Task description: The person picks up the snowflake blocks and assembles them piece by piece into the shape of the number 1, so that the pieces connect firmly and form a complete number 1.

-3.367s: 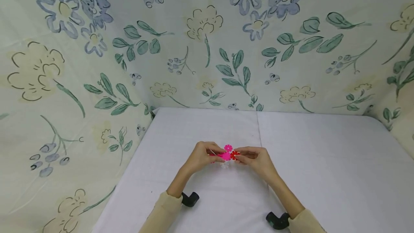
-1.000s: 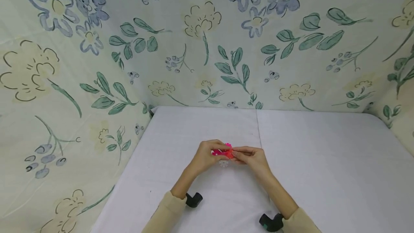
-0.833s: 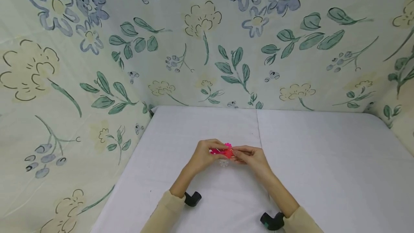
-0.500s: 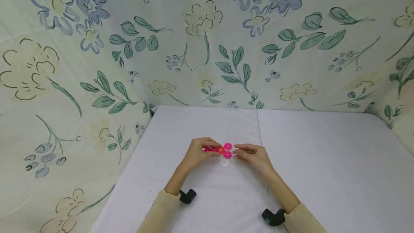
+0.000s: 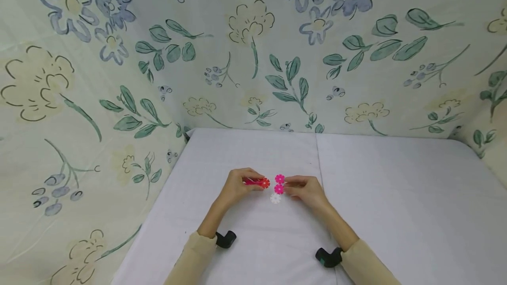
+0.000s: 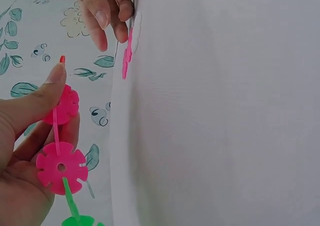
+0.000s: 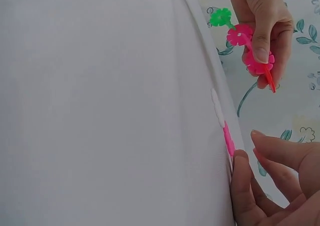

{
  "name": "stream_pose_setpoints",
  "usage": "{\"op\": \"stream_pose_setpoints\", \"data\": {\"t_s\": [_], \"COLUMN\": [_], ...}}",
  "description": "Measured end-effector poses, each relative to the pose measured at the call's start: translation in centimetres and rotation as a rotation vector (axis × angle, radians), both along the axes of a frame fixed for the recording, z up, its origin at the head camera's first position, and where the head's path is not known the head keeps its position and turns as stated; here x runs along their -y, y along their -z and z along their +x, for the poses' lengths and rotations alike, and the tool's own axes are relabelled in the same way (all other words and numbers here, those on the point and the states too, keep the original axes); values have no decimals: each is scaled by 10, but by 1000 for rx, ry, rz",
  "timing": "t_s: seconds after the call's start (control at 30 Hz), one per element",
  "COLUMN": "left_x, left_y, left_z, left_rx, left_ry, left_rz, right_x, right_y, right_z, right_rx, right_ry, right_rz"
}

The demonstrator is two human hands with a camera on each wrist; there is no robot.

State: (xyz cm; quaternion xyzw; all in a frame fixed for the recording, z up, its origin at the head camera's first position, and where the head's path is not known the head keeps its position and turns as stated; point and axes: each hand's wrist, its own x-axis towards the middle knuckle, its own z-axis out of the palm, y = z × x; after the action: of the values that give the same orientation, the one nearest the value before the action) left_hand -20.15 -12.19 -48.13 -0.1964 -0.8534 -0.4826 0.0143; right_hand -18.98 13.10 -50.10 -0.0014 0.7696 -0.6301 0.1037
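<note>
My left hand [image 5: 236, 184] pinches a chain of notched flower-shaped plastic discs. A red disc [image 5: 265, 183] sits at the chain's tip, edge-on in both wrist views. Behind it come two pink discs [image 6: 50, 161], one partly covered by my fingers, then a green disc [image 7: 221, 17]. To the right, my right hand [image 5: 310, 191] hovers low with thumb and fingers apart, holding nothing that I can see. Close to its fingertips two loose pink discs [image 5: 279, 189] lie in a row on the table, with a white disc [image 5: 275, 198] nearer me.
White cloth covers the table [image 5: 380, 197], with a seam line running through it. Floral fabric [image 5: 253, 56] hangs behind and at the sides. A black wrist device [image 5: 226, 239] is on the left wrist and another black wrist device [image 5: 329, 257] on the right.
The right hand pinched the red disc earlier and brought it to the chain; it has since let go. The left hand has moved left with the chain and red disc, uncovering the pink discs.
</note>
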Motion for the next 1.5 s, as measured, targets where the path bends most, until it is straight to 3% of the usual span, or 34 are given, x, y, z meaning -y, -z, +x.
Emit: {"op": "stream_pose_setpoints", "data": {"t_s": [0.57,0.87,1.3,1.5], "left_x": [-3,-5,-6,-7], "left_y": [1,0,-4,-7], "left_z": [1,3,6,6], "left_rx": [21,34,47,37], "left_ry": [2,22,26,33], "left_rz": [-16,1,29,30], "right_x": [17,19,8,-6], "right_y": [8,1,-6,-7], "right_z": [-8,-4,-2,2], "right_rx": [-181,-177,-205,-173], "right_ry": [3,-50,-144,-146], "right_rz": [318,405,406,271]}}
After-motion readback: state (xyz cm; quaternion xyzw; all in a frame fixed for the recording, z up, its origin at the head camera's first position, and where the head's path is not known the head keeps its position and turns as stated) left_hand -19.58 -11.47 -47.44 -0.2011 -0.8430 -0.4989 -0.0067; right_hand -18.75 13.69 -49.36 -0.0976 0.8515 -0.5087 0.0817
